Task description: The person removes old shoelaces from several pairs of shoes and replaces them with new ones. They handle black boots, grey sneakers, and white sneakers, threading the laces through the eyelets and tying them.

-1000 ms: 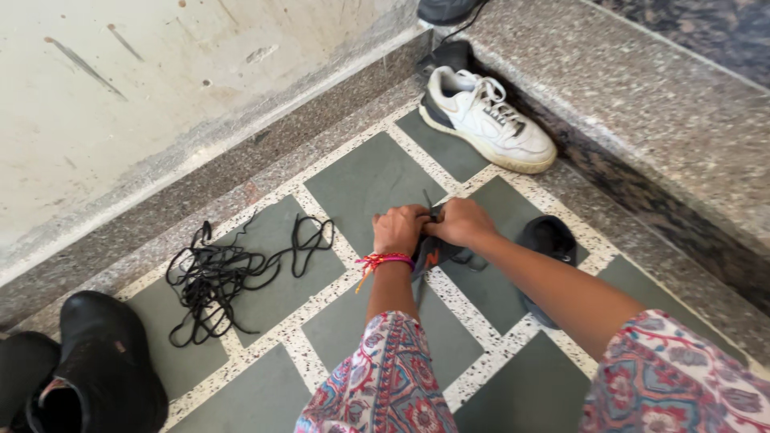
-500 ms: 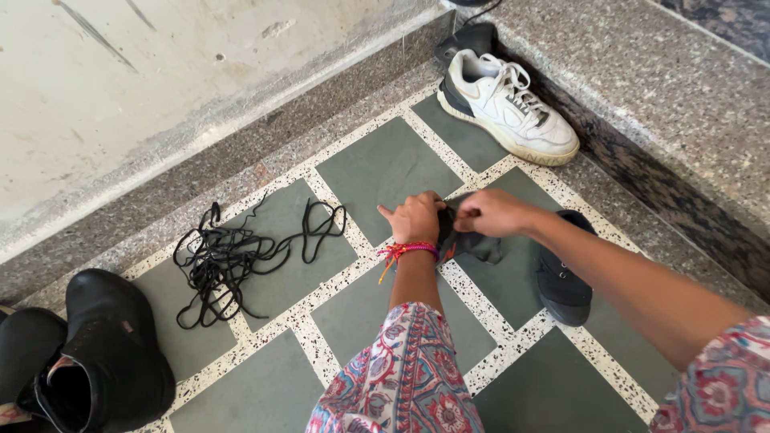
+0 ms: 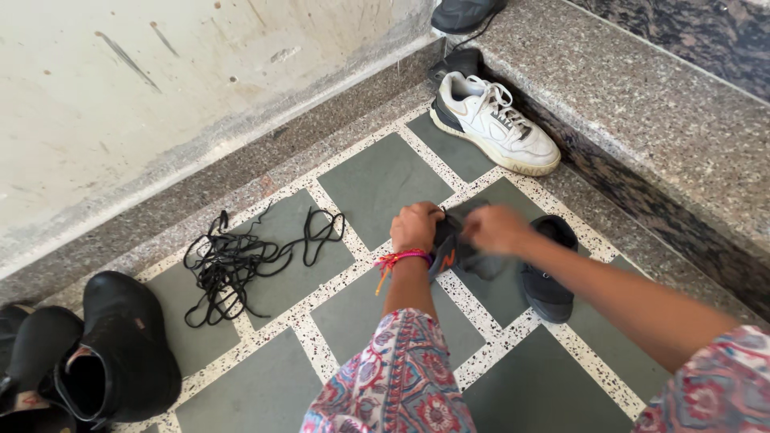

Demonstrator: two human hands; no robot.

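Granite step and green tiled floor frame the scene; white sneaker by the step, loose black laces near the wall. Centre: dark shoe w/ orange mark, just off the floor; left hand closed on it, right hand blurred, grip can't be told. Risk: shoe slips, held firmly on one side only.

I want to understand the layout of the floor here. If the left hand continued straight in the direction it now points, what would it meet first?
Probably the white lace-up sneaker by the granite step. The left hand, gripping a dark shoe, points up-floor toward it; only bare green tile lies between, though depth is uncertain.
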